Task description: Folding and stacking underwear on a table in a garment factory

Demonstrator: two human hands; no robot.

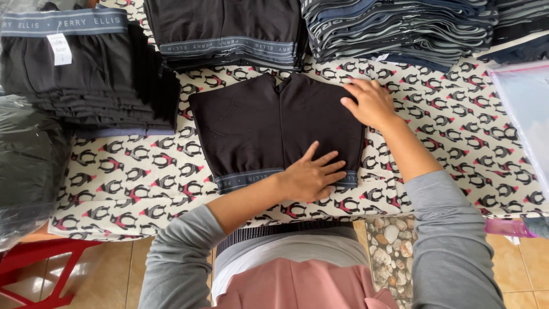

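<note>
On the penguin-patterned cloth (143,183) covering the table, seen from the head camera, a pair of black boxer briefs (251,126) lies flat with its grey waistband nearest the person. Left hand (311,174) rests palm down, fingers spread, on the waistband edge. Right hand (372,103) presses flat and open on the garment's far right corner. Stacks of folded dark briefs (86,80) sit to the left and along the far edge; a clear plastic bag (526,114) lies at right.
</note>
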